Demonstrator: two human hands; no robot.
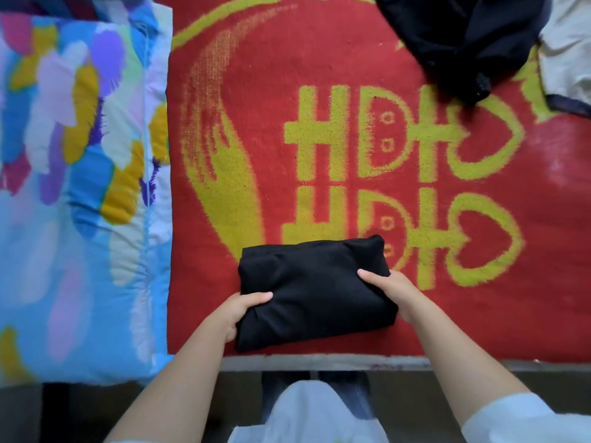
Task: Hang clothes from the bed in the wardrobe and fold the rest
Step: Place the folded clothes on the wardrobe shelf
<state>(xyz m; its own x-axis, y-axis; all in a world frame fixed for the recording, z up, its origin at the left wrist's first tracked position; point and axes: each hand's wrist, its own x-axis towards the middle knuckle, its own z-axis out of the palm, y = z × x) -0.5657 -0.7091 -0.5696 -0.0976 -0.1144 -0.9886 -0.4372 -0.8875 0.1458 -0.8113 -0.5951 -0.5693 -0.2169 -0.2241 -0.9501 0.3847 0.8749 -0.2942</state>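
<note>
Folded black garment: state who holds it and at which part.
Both hands hold the folded black garment: the left hand grips its near-left end, the right hand its right end, thumbs on top, over the red blanket.

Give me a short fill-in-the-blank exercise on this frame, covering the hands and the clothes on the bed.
1. Both hands, the left hand and the right hand, grip a folded garment whose colour is ____.
2. The folded garment lies on a blanket that is yellow and ____.
3. The unfolded black garment lies toward the far ____ corner of the view.
4. The quilt with many colours lies on the ____ side of the blanket.

Missing words: black; red; right; left
</note>
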